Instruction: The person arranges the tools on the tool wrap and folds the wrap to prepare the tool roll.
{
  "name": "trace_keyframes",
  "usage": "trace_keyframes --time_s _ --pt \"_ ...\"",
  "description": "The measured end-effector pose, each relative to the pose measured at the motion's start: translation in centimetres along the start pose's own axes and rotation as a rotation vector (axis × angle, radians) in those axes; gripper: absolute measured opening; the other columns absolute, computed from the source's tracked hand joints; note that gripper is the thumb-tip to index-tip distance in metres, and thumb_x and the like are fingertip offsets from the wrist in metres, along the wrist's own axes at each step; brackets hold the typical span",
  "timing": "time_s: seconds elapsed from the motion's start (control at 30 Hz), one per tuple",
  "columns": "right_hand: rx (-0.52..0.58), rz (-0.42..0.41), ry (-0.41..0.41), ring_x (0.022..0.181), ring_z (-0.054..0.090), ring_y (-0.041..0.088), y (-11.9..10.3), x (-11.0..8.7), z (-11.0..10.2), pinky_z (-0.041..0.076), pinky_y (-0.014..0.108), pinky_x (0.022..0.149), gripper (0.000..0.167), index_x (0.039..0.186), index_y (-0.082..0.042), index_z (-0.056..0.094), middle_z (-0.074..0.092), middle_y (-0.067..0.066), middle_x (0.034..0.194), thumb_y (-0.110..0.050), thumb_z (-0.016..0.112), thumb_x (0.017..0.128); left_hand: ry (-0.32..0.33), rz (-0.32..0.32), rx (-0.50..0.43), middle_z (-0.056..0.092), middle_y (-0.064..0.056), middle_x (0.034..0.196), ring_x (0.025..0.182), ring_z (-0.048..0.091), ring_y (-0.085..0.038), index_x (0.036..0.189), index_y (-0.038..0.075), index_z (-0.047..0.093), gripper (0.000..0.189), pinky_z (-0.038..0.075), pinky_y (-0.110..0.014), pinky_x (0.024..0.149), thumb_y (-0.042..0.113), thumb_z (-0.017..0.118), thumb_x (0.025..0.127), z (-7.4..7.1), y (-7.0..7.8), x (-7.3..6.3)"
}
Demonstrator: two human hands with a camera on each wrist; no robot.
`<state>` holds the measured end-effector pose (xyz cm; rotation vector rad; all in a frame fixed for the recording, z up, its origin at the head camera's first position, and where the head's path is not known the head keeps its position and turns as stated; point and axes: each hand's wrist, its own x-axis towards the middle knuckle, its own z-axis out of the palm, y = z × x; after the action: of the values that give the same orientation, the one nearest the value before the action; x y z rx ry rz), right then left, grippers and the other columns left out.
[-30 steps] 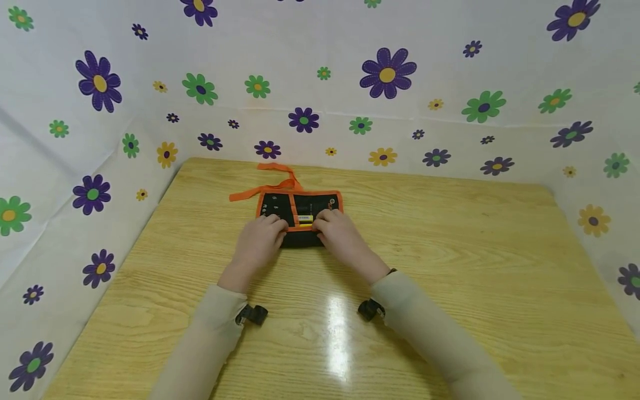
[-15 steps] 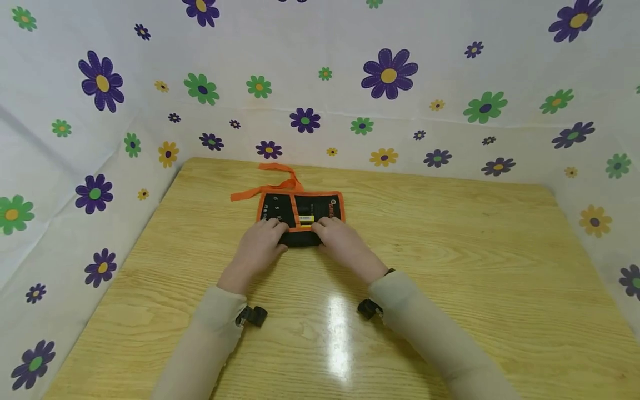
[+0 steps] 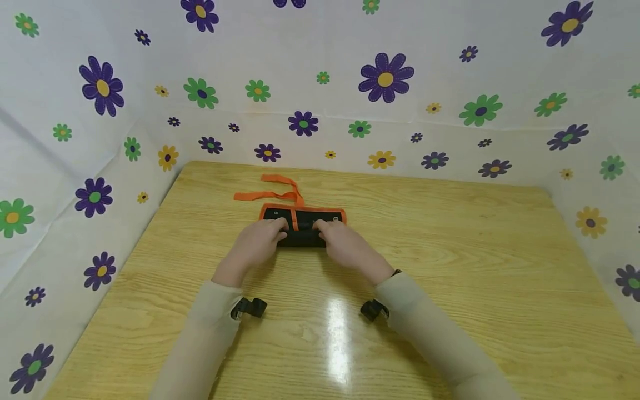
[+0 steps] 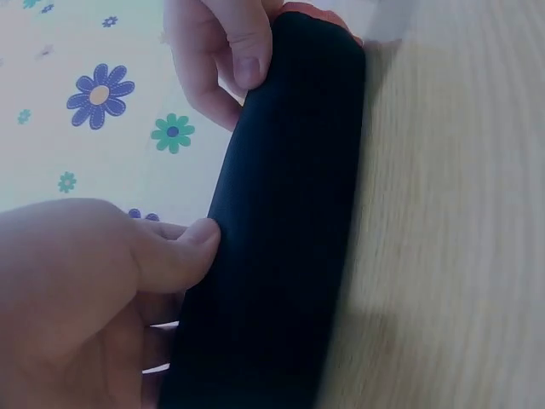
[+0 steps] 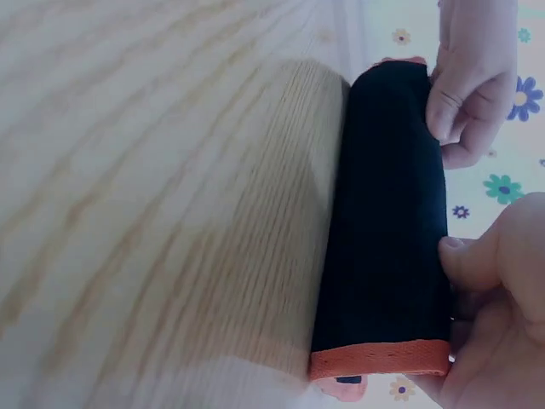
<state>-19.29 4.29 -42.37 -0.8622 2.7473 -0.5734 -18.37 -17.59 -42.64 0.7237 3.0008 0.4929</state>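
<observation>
A black fabric tool roll with orange edging lies at the table's far middle-left, partly rolled up from the near side. My left hand grips the left part of the rolled portion, thumb toward me and fingers over the top. On the right part, my right hand holds it in the same way. Both wrist views show thumbs pressed on the smooth black outside of the roll, and the right wrist view shows its orange end binding. Fingers partly hide the printed inner face. Whatever lies inside the roll is hidden.
Two orange tie straps trail from the roll's far edge to the left on the wooden table. A white flower-patterned cloth stands behind and beside the table. Each wrist wears a black strap mount.
Both hands have rolled the near part of the tool roll over further. The yellow label and orange near border are now covered, and less of the printed inner face shows.
</observation>
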Motion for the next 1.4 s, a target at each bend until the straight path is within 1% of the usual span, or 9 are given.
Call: trace_keyframes --time_s 0.07,0.23,0.43,0.57,0.7,0.83,0.97,1.17,1.4 --pt "0.017 0.032 -0.007 0.103 0.062 0.02 0.2 0.4 0.1 0.052 0.034 0.085 0.033 0.128 -0.004 0.054 0.065 0.011 0.11 0.003 0.044 0.097 -0.007 -0.027 -0.013 0.068 -0.004 0.09 0.08 0.063 -0.023 0.106 0.008 0.065 0.015 0.052 -0.039 0.072 0.017 0.056 0.098 0.0 0.0 0.5" --pt "0.046 0.066 0.013 0.077 0.065 0.019 0.9 1.1 0.1 0.052 0.03 0.065 0.024 0.123 -0.003 0.053 0.066 0.009 0.089 -0.008 0.044 0.102 0.04 -0.095 0.007 0.066 -0.004 0.093 0.082 0.061 -0.024 0.105 0.01 0.064 0.018 0.05 -0.039 0.071 0.025 0.06 0.096 0.4 -0.4 1.5" --pt "-0.185 -0.051 0.211 0.088 0.06 0.022 1.4 1.9 0.0 0.051 0.035 0.081 0.018 0.108 -0.005 0.069 0.064 0.007 0.097 -0.015 0.059 0.096 0.211 -0.096 0.105 0.055 -0.004 0.092 0.086 0.051 -0.027 0.089 0.014 0.06 0.015 0.042 -0.042 0.071 0.028 0.066 0.09 0.8 -0.7 1.9" --pt "-0.315 -0.07 0.279 0.088 0.059 0.023 1.0 2.5 0.0 0.051 0.034 0.082 0.016 0.105 -0.009 0.073 0.065 0.007 0.098 -0.013 0.063 0.094 0.255 -0.107 0.14 0.061 -0.004 0.095 0.089 0.054 -0.026 0.089 0.014 0.066 0.013 0.044 -0.042 0.073 0.026 0.064 0.092 1.3 -0.7 2.2" --pt "-0.356 -0.05 0.218 0.093 0.061 0.023 0.5 2.7 -0.1 0.051 0.034 0.085 0.023 0.107 -0.01 0.073 0.068 0.007 0.103 -0.024 0.058 0.097 0.209 -0.13 0.131 0.066 -0.005 0.098 0.092 0.058 -0.027 0.095 0.012 0.071 0.023 0.047 -0.044 0.075 0.033 0.061 0.094 1.3 -0.7 2.3" --pt "-0.357 -0.02 0.107 0.108 0.057 0.025 0.4 2.2 -0.3 0.046 0.037 0.096 0.051 0.123 -0.006 0.066 0.064 0.01 0.117 -0.045 0.062 0.091 0.099 -0.128 0.1 0.064 -0.009 0.11 0.103 0.056 -0.028 0.109 0.009 0.071 0.043 0.046 -0.047 0.086 0.046 0.067 0.087 0.9 -0.9 2.2" --pt "-0.361 -0.025 0.067 0.118 0.051 0.027 0.5 1.8 -0.4 0.042 0.037 0.101 0.066 0.135 -0.006 0.056 0.057 0.011 0.128 -0.043 0.073 0.082 0.027 -0.062 0.138 0.06 -0.012 0.118 0.108 0.053 -0.03 0.122 0.006 0.066 0.055 0.045 -0.046 0.093 0.035 0.081 0.077 0.5 -1.1 1.8" --pt "-0.333 -0.064 0.063 0.109 0.055 0.028 0.5 1.3 -0.4 0.046 0.038 0.095 0.057 0.131 -0.003 0.056 0.062 0.013 0.121 -0.035 0.072 0.086 0.043 0.058 0.179 0.064 -0.014 0.109 0.098 0.06 -0.032 0.118 0.002 0.063 0.047 0.049 -0.045 0.086 0.02 0.08 0.079 0.5 -1.2 1.2" --pt "-0.102 0.001 -0.05 0.105 0.055 0.029 0.7 -0.2 -0.7 0.047 0.042 0.087 0.038 0.126 -0.006 0.053 0.063 0.011 0.112 -0.033 0.051 0.1 -0.123 0.013 -0.057 0.066 -0.015 0.111 0.101 0.062 -0.03 0.12 0.002 0.059 0.032 0.049 -0.045 0.088 0.019 0.062 0.094 -0.1 -1.5 0.5"
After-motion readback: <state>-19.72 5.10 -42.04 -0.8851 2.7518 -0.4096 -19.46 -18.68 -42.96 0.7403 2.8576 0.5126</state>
